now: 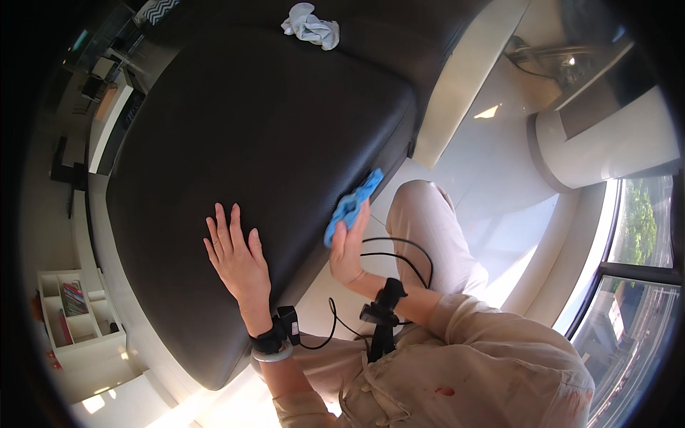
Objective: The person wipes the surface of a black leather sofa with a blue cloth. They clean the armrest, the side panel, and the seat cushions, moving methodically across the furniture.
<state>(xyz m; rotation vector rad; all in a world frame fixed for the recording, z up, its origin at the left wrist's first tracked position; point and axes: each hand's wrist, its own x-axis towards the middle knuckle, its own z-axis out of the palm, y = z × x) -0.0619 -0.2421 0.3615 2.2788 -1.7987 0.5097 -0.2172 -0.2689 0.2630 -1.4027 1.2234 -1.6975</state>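
Observation:
A dark brown leather seat cushion (pixel 257 123), apparently of a sofa, fills the middle of the view. My left hand (pixel 235 257) rests on its top with the palm down and the fingers spread, holding nothing. Against the cushion's side edge, my right hand (pixel 350 251) presses a crumpled blue cloth (pixel 353 206). The fingertips of that hand are partly hidden behind the cloth. At the far side of the cushion lies a crumpled whitish cloth (pixel 311 28), away from both hands.
Black wrist straps with cables (pixel 334 321) hang between my arms. My bent knee (pixel 420 208) is beside the cushion on the pale tiled floor (pixel 460 155). A white rounded pillar-like base (pixel 604 139) and a window (pixel 637 230) stand right. White shelves (pixel 80 315) hold books at left.

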